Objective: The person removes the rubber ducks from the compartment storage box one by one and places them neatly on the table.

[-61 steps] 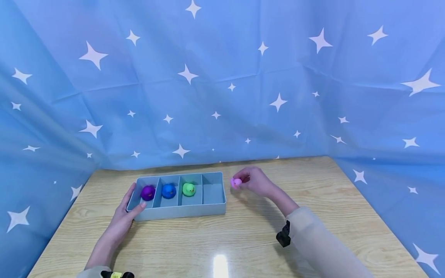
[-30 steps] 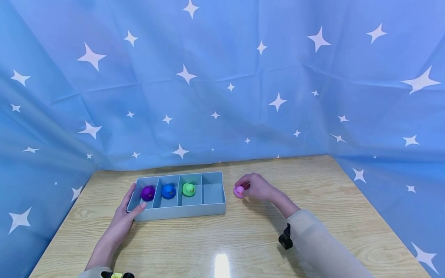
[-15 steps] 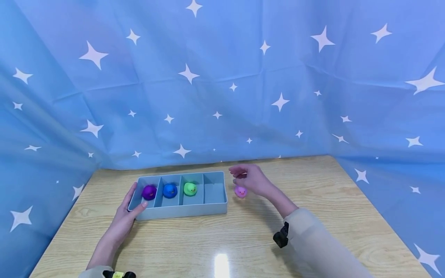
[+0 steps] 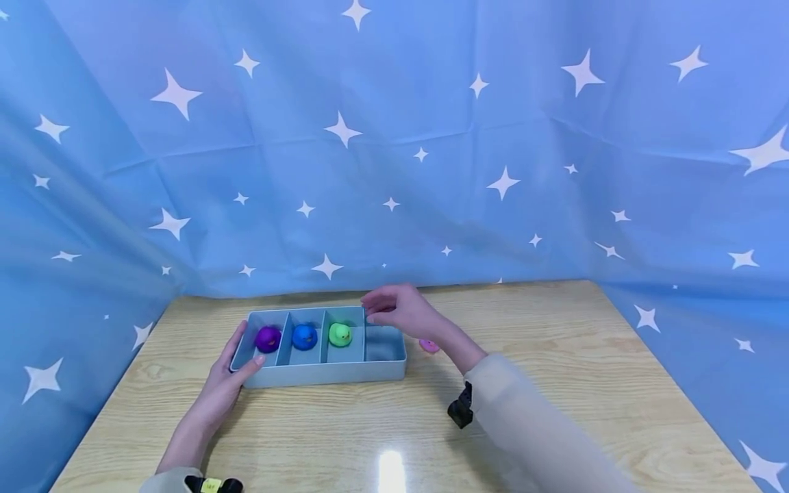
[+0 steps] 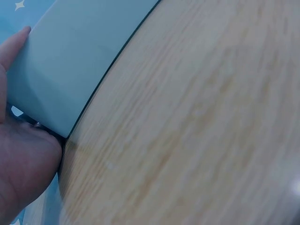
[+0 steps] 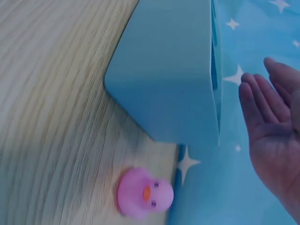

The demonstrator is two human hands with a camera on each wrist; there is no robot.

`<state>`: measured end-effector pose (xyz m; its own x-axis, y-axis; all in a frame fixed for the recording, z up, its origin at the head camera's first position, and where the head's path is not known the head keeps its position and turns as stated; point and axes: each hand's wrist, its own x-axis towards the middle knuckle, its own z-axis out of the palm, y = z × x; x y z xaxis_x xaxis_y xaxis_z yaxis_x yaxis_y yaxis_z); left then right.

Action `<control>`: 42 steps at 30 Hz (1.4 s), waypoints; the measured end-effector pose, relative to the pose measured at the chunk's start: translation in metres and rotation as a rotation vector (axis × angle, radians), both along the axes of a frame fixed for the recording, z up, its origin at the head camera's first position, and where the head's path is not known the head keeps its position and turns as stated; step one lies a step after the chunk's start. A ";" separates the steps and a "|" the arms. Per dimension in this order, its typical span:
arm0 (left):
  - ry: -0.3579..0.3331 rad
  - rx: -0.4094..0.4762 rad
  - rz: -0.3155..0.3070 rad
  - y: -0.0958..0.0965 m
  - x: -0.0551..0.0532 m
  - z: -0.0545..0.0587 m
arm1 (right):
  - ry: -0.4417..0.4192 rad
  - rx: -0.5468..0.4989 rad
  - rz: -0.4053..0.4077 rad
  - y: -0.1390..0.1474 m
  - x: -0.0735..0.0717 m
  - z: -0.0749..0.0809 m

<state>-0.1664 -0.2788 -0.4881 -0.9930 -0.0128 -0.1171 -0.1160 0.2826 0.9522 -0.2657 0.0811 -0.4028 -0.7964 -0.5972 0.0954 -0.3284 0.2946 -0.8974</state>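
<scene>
A grey-blue divided tray lies on the table. From left to right, its compartments hold a purple rubber duck, a blue rubber duck and a green rubber duck; no duck shows in the visible part of the rightmost one. My left hand grips the tray's left end, thumb over the front rim and fingers along the side. Above the rightmost compartment hovers my right hand, fingers relaxed and holding nothing. A pink rubber duck stands on the table off the tray's right end, partly covered by my right wrist in the head view.
The wooden table reaches back to a blue curtain printed with white stars, which also hangs along both sides. Black wrist devices sit at both sleeves.
My right hand set the pink rubber duck down right of the tray, let go of it, then rose and moved left over the tray. My left hand stays on the tray.
</scene>
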 end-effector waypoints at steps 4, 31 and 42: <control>-0.003 -0.004 0.001 0.000 -0.001 0.000 | -0.021 0.037 0.019 -0.014 -0.004 -0.003; 0.000 0.006 0.001 0.001 -0.001 -0.001 | 0.020 0.312 0.092 -0.065 -0.019 -0.010; 0.006 0.007 0.009 0.001 -0.001 0.000 | 0.234 0.511 0.151 -0.070 -0.020 -0.014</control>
<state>-0.1670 -0.2774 -0.4882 -0.9935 -0.0211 -0.1117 -0.1132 0.2744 0.9549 -0.2857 0.0108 -0.4173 -0.6913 -0.7190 -0.0719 -0.5729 0.6060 -0.5519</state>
